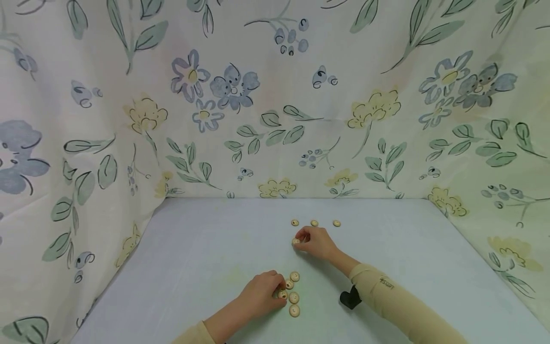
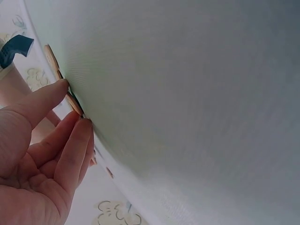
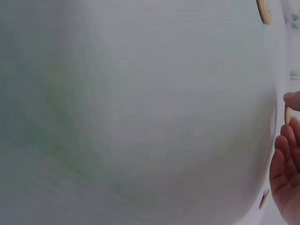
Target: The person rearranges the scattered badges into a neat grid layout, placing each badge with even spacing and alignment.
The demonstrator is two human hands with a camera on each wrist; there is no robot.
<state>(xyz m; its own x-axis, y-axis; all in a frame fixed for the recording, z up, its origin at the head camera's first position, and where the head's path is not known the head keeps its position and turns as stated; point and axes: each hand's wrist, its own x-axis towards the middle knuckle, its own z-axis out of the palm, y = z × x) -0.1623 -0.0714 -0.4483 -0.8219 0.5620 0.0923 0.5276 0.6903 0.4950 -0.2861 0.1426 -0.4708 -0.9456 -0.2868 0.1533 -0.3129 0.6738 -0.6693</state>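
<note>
In the head view my right hand (image 1: 317, 242) pinches a pale round wooden disc (image 1: 296, 241) between thumb and fingers, close over the table. The right wrist view shows that disc (image 3: 287, 115) edge-on between the thumb and fingertips. My left hand (image 1: 263, 292) is nearer the front, its thumb and fingers around another wooden disc (image 1: 282, 295). Touching or beside that one lie several more discs, among them a middle disc (image 1: 294, 297), a front disc (image 1: 294, 310) and a back disc (image 1: 294, 276). In the left wrist view the left fingertips (image 2: 83, 125) meet the discs' edges.
Beyond the right hand three discs stand in a row: a left one (image 1: 294, 222), a middle one (image 1: 314, 223) and a right one (image 1: 337, 223). A black device (image 1: 350, 298) sits at the right sleeve. Flowered cloth (image 1: 275, 143) surrounds the white table (image 1: 193, 248).
</note>
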